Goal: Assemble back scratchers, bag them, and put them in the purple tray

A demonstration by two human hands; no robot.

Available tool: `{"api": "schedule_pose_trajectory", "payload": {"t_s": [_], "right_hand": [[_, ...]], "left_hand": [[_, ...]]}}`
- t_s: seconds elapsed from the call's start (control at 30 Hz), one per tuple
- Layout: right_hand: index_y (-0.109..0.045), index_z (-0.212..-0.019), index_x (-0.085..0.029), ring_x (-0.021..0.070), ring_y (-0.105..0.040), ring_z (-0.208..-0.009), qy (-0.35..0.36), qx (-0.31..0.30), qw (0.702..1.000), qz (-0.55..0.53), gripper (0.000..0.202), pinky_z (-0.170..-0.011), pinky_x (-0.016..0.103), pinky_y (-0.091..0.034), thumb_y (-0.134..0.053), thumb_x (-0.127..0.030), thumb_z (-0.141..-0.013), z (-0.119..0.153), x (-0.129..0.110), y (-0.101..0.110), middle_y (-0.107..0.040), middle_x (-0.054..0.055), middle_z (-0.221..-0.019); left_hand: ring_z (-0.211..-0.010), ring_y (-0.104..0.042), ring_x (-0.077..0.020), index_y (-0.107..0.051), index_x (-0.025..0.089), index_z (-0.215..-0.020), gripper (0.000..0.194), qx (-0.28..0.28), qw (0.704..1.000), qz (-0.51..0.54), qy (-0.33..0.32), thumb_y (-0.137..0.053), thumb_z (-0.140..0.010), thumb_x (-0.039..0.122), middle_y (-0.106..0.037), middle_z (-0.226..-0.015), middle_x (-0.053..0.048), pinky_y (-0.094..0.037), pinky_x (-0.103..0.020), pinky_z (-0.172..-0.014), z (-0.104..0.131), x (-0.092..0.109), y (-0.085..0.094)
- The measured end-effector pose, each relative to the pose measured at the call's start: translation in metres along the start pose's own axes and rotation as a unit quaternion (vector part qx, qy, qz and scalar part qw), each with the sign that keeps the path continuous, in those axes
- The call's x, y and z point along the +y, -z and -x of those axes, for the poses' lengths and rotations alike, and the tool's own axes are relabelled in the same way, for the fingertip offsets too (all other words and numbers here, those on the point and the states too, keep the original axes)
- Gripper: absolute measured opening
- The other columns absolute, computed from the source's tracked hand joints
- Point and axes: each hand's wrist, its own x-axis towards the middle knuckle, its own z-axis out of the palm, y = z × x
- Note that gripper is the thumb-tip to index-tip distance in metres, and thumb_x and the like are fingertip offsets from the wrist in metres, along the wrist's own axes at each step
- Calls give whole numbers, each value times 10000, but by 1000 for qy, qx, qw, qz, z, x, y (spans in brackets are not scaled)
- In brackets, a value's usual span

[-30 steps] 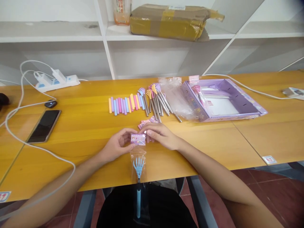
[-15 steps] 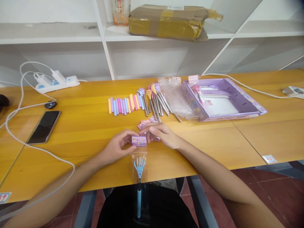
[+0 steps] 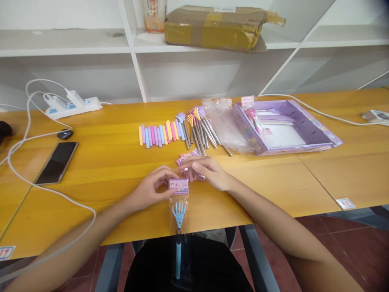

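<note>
My left hand (image 3: 153, 187) pinches the left edge of a small purple printed card (image 3: 178, 186). The card sits at the top of a clear bag, in which a blue hand-shaped scratcher (image 3: 178, 215) hangs past the table's front edge. Just right of the card is my right hand (image 3: 208, 172), its fingers loosely apart with nothing seen in them. Under and behind it lie more pink printed cards (image 3: 186, 157). Farther back are several coloured handle sleeves (image 3: 160, 135) in a row and a pile of scratchers with metal rods (image 3: 199, 129).
Clear bags (image 3: 223, 127) lie beside a purple open box (image 3: 288, 150) at the right. A phone (image 3: 57, 163), a power strip (image 3: 74, 106) and white cables are at the left. A taped carton (image 3: 212, 29) stands on the shelf.
The purple card is slightly lower and its printed face shows more fully. My right hand's fingers have drawn slightly away from the card.
</note>
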Motion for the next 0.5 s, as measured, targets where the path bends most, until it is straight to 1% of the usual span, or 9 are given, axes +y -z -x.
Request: {"api": "schedule_pose_trajectory", "payload": {"t_s": [0.07, 0.13, 0.2, 0.27, 0.37, 0.43, 0.5], "right_hand": [[-808, -1167, -143, 150, -613, -710, -3, -9, 1000, -18, 562, -588, 260, -465, -513, -616, -1094, 1, 1, 0, -713, 65, -813], [-770, -1237, -144, 130, -616, -688, -12, -18, 999, -45, 535, -563, 243, -439, -505, -590, -1106, 1, 3, 0, -752, 82, -924], [-713, -1321, -157, 116, -627, -678, -27, -24, 997, -66, 495, -561, 237, -443, -503, -556, -1116, 0, 5, 0, -765, 93, -1026], [-678, -1332, -171, 110, -636, -687, -32, -31, 997, -60, 420, -609, 243, -488, -567, -503, -1100, -1, 8, -2, -754, 67, -1018], [-668, -1269, -178, 113, -640, -738, -25, -51, 998, -19, 338, -687, 250, -517, -724, -398, -1018, -2, 12, -7, -702, 8, -924], [-653, -1284, -183, 115, -632, -761, -27, -73, 997, 2, 367, -685, 243, -502, -767, -356, -981, -2, 14, -10, -674, -11, -898], [-628, -1329, -191, 113, -617, -756, -31, -87, 996, 17, 416, -681, 239, -494, -773, -335, -967, 0, 14, -13, -660, -23, -888]], "left_hand": [[-1143, -673, -213, -589, 314, -1482, 576, 1, 999, 43, 7, -785, -946, 229, -622, -1253, -79, -549, -386, -1039, 1, -3, -1], [-1102, -686, -199, -436, 376, -1618, 788, 2, 997, 74, 15, -797, -936, 216, -620, -1238, -64, -552, -385, -1028, 1, -5, -2], [-1091, -690, -198, -381, 398, -1650, 856, -2, 996, 84, 22, -804, -930, 209, -620, -1230, -59, -548, -389, -1032, 2, -5, -3], [-1121, -690, -207, -400, 406, -1636, 848, -10, 995, 92, 29, -813, -923, 204, -616, -1237, -55, -540, -393, -1044, 2, -4, -2], [-1135, -693, -214, -471, 376, -1579, 758, -15, 993, 106, 40, -820, -924, 224, -618, -1233, -54, -543, -386, -1035, 2, -1, -2], [-1115, -697, -214, -516, 330, -1535, 657, -5, 993, 109, 53, -801, -947, 264, -631, -1212, -62, -554, -383, -1017, 1, 1, -2], [-1098, -698, -214, -541, 297, -1510, 587, 9, 992, 106, 65, -775, -972, 296, -642, -1182, -68, -563, -380, -1002, 1, 1, -3]]}}
